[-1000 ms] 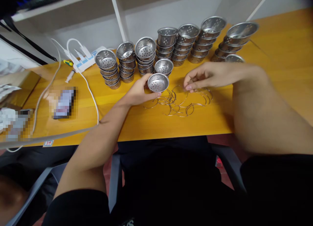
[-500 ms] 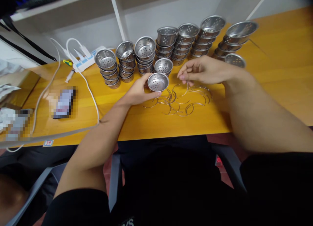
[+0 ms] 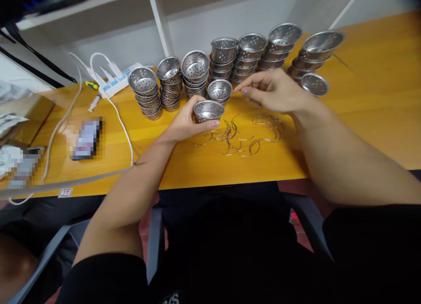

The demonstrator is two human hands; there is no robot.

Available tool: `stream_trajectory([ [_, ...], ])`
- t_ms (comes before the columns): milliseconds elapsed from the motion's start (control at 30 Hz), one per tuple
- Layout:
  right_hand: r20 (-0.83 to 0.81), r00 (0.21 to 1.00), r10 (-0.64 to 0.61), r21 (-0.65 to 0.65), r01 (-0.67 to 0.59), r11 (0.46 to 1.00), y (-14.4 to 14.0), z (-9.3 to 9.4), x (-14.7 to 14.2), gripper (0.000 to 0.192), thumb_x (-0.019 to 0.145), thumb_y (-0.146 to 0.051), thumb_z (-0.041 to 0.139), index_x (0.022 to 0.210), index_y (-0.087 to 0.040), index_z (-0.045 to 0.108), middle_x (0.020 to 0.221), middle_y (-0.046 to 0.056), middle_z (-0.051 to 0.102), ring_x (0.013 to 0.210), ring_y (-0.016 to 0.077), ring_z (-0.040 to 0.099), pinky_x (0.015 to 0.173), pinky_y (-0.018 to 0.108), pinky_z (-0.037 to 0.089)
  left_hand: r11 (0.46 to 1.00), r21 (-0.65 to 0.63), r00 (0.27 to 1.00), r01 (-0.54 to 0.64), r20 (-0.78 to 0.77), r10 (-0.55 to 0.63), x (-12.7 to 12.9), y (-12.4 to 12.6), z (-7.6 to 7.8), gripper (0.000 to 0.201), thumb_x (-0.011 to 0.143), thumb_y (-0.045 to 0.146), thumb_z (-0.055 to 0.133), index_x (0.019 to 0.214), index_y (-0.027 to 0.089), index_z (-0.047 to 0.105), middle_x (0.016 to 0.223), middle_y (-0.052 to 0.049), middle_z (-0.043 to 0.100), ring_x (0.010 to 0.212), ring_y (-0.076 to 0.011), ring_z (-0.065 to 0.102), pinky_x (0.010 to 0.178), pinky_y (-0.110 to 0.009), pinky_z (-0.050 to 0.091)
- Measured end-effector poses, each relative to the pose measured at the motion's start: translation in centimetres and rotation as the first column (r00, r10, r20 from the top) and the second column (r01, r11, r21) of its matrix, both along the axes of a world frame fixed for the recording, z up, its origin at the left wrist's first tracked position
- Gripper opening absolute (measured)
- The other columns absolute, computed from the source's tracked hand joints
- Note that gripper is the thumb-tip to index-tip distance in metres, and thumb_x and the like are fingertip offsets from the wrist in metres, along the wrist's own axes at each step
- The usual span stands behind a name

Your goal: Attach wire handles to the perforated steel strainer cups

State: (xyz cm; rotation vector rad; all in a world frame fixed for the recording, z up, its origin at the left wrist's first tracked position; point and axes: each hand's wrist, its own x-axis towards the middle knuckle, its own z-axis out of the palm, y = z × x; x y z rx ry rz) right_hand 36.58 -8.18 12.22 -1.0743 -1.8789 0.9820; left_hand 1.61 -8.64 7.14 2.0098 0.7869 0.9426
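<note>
My left hand (image 3: 184, 123) grips a small perforated metal cup (image 3: 208, 111) by its side, tilted and held just above the yellow table (image 3: 197, 168). My right hand (image 3: 272, 92) hovers to the right of the cup, thumb and forefinger pinched together near another cup (image 3: 219, 90) that stands on the table. A thin wire piece seems to sit in that pinch, but it barely shows. Below both hands lies a loose heap of curved wire pieces (image 3: 245, 137).
Several stacks of the same perforated cups (image 3: 195, 72) line the back of the table, with one loose cup (image 3: 315, 84) at the right. A white power strip (image 3: 110, 83) with cables and a blurred phone (image 3: 86, 137) lie at the left. A white shelf post (image 3: 159, 19) stands behind.
My right hand has risen from the wire heap and moved up and left toward the cups. My left hand has tilted its cup so the side faces me.
</note>
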Motion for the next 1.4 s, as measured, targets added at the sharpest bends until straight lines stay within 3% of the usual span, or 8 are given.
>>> stream_trajectory([
  [167, 0.0, 0.993, 0.117, -0.024, -0.117, 0.993, -1.0, 0.1, -1.1, 0.026, 0.119, -0.054, 0.1, 0.128, -0.031, 0.093, 0.113, 0.006, 0.092, 0.069, 0.017, 0.058, 0.062, 0.038, 0.052, 0.99, 0.142, 1.0, -0.02, 0.016, 0.018, 0.0, 1.2, -1.5, 0.114, 0.087, 0.082, 0.113, 0.171, 0.027, 0.059, 0.156, -0.015, 0.076, 0.148, -0.0395, 0.084, 0.13, -0.061, 0.073],
  [300, -0.015, 0.996, 0.086, -0.049, -0.087, 0.995, -1.6, 0.3, -2.0, 0.041, 0.111, -0.067, 0.104, 0.115, -0.031, 0.086, 0.104, 0.006, 0.091, 0.068, 0.0207, 0.062, 0.06, 0.042, 0.054, 0.983, 0.172, 0.998, -0.059, -0.007, 0.061, 0.4, 1.1, -1.1, 0.113, 0.09, 0.081, 0.11, 0.176, 0.025, 0.062, 0.163, -0.018, 0.077, 0.161, -0.0456, 0.079, 0.141, -0.071, 0.067],
  [467, 0.012, 1.0, 0.012, 0.004, -0.012, 1.0, -2.1, 0.4, -2.8, 0.058, 0.112, -0.083, 0.099, 0.105, -0.033, 0.07, 0.066, -0.002, 0.061, 0.061, 0.0198, 0.046, 0.059, 0.043, 0.037, 0.98, 0.11, 0.986, -0.167, 0.021, 0.166, 0.7, 0.6, -0.2, 0.121, 0.074, 0.092, 0.117, 0.164, 0.026, 0.072, 0.155, -0.016, 0.083, 0.154, -0.0461, 0.083, 0.139, -0.073, 0.069],
  [600, 0.038, 0.999, -0.037, 0.092, 0.034, 0.995, -1.9, 0.1, -2.8, 0.063, 0.111, -0.093, 0.093, 0.106, -0.035, 0.069, 0.068, -0.004, 0.046, 0.065, 0.0193, 0.032, 0.064, 0.046, 0.032, 0.981, 0.079, 0.984, -0.176, 0.04, 0.173, 0.9, 0.4, 0.0, 0.127, 0.077, 0.099, 0.112, 0.172, 0.027, 0.066, 0.158, -0.017, 0.08, 0.155, -0.0457, 0.083, 0.137, -0.069, 0.071],
  [933, -0.011, 1.0, -0.028, 0.101, 0.029, 0.994, -1.5, 0.1, -2.8, 0.049, 0.115, -0.069, 0.1, 0.111, -0.027, 0.074, 0.089, 0.007, 0.08, 0.071, 0.0193, 0.058, 0.07, 0.045, 0.051, 0.981, 0.096, 0.986, -0.167, 0.034, 0.164, 1.1, 0.3, -0.1, 0.113, 0.092, 0.085, 0.107, 0.176, 0.024, 0.063, 0.171, -0.022, 0.075, 0.165, -0.046, 0.077, 0.144, -0.07, 0.066],
  [1067, -0.052, 0.996, -0.068, 0.103, 0.073, 0.992, -2.2, 0.4, -3.6, 0.063, 0.108, -0.084, 0.103, 0.109, -0.029, 0.072, 0.091, 0.009, 0.086, 0.065, 0.0197, 0.057, 0.062, 0.045, 0.052, 0.978, 0.083, 0.981, -0.193, 0.014, 0.192, 1.1, 0.2, -0.4, 0.105, 0.087, 0.076, 0.114, 0.165, 0.025, 0.068, 0.162, -0.02, 0.079, 0.161, -0.0457, 0.078, 0.145, -0.072, 0.066],
  [1267, -0.053, 0.991, -0.122, 0.014, 0.123, 0.992, -3.1, 0.7, -4.7, 0.076, 0.101, -0.103, 0.096, 0.123, -0.033, 0.075, 0.108, 0.012, 0.092, 0.079, 0.0299, 0.076, 0.066, 0.05, 0.066, 0.987, 0.021, 0.987, -0.162, 0.022, 0.161, 1.5, 0.2, -1.3, 0.108, 0.091, 0.075, 0.112, 0.172, 0.028, 0.059, 0.156, -0.017, 0.077, 0.152, -0.0425, 0.082, 0.136, -0.07, 0.071],
  [1400, -0.096, 0.989, -0.11, 0.016, 0.112, 0.994, -3.5, 0.8, -5.2, 0.082, 0.095, -0.108, 0.097, 0.12, -0.034, 0.071, 0.106, 0.011, 0.091, 0.074, 0.0276, 0.071, 0.068, 0.05, 0.066, 0.987, 0.002, 0.987, -0.158, 0.021, 0.158, 1.6, 0.3, -1.7, 0.115, 0.087, 0.079, 0.114, 0.173, 0.03, 0.055, 0.153, -0.014, 0.075, 0.151, -0.0419, 0.081, 0.134, -0.068, 0.071],
])
